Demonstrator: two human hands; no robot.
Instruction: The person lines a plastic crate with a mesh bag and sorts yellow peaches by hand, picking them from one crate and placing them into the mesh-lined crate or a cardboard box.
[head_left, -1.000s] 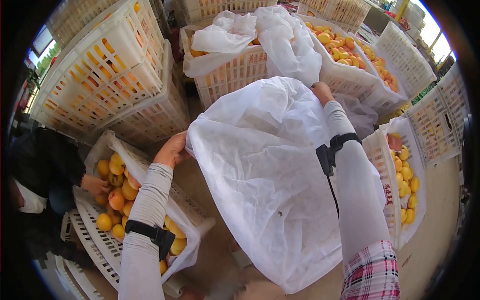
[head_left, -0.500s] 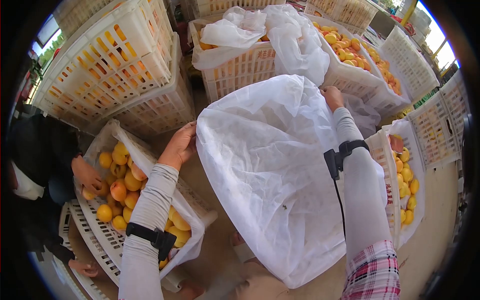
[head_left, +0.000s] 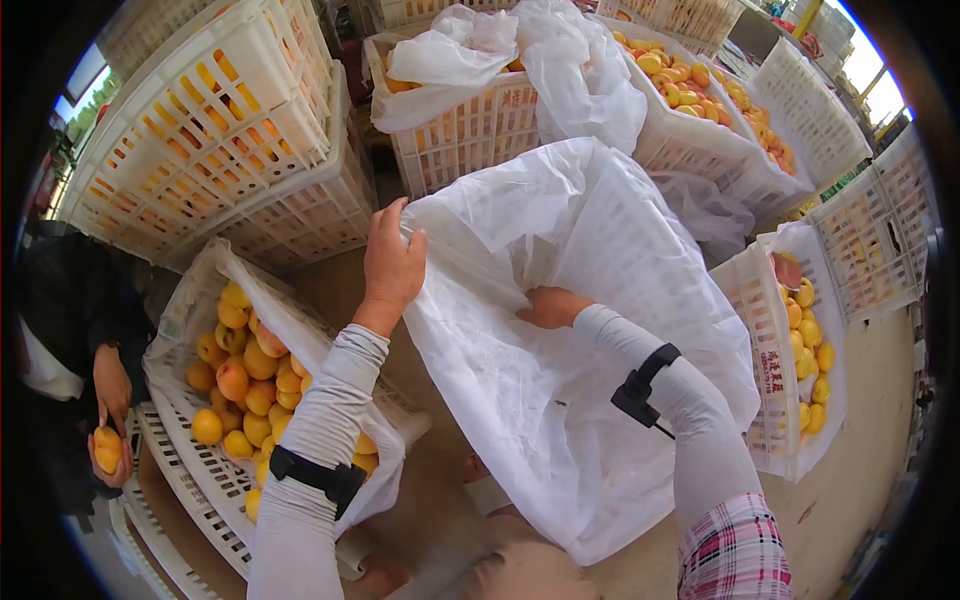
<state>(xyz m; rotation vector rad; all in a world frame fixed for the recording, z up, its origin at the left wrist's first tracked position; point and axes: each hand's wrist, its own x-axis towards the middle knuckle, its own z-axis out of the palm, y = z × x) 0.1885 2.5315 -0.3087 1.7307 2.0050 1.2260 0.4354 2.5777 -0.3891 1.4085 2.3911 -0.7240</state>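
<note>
I watched my right hand [head_left: 550, 307] leave the upper right edge of the white liner [head_left: 530, 380] and drop inside it, its fingers curled narrow against the cloth; I couldn't tell whether they gripped a fold. My left hand [head_left: 395, 265] had moved in against the upper left corner, half cupped, thumb apart from the fingers; whether it pinched the edge I couldn't tell. The liner lay open before me, draped over a crate whose lattice showed faintly through its right wall. I judged that the work had shifted from rim to interior, leaving the right edge unheld. At left, beside a fruit-filled crate [head_left: 200, 480], a co-worker's hands [head_left: 112, 385] now held yellow fruit [head_left: 106, 455].
</note>
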